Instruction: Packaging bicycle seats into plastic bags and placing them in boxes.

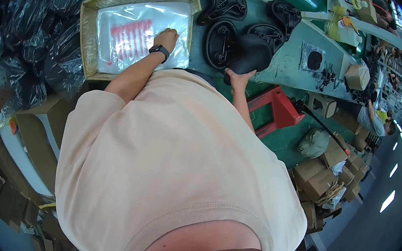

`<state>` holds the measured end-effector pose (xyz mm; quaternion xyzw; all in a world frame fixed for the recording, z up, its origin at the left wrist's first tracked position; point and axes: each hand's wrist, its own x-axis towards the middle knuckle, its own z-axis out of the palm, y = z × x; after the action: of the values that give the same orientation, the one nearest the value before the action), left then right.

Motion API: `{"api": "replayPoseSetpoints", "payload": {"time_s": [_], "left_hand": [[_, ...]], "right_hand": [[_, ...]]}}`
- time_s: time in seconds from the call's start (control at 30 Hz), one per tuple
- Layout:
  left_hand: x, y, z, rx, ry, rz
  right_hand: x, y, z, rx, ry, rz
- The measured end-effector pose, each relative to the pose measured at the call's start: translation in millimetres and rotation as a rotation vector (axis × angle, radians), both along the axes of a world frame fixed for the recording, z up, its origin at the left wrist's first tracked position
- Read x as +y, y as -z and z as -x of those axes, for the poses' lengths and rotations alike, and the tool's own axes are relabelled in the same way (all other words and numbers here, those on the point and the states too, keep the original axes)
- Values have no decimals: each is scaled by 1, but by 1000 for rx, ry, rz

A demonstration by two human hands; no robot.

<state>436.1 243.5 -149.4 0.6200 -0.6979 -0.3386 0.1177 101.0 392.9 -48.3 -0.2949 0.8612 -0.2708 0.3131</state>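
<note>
My left hand [166,39], with a dark watch [159,50] on its wrist, rests on a stack of clear plastic bags [109,18] printed in red. Its fingers are curled closed at the top bag, and their tips are partly hidden. The bags lie flat in a shallow cardboard box [85,38]. My right hand [239,80] grips the narrow end of a black bicycle saddle [253,54], held smooth top up over the green table [288,58]. Around it, several more saddles lie underside up, including one saddle [225,2] beyond it.
Plastic-wrapped black saddles [39,23] are heaped at the left. Further right on the table are a small bag with a black part [313,59] and loose black hardware [326,79]. A red pallet jack [282,110] stands beside my right arm, near stacked cartons [316,178].
</note>
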Motion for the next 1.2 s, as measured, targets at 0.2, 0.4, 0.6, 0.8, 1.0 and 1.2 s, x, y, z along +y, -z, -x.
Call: {"api": "replayPoseSetpoints", "payload": {"time_s": [0.2,0.4,0.6,0.8,1.0,1.2], "left_hand": [[21,30,-7,208,-294,-17],[23,-32,-54,800,-547,-519],[41,-66,-92,529,-280,21],[51,-103,-95,616,-171,53],[92,-167,-113,837,-225,-271],[121,-200,-231,2173,-955,-179]], "right_hand": [[-16,-12,22,-600,446,159],[74,-113,9,-1623,252,618],[15,-147,-63,-1273,10,420],[-63,-141,-153,-1365,-405,219],[-122,-101,-218,-1645,-293,-336],[-116,-149,-210,-1978,-131,-139]]}}
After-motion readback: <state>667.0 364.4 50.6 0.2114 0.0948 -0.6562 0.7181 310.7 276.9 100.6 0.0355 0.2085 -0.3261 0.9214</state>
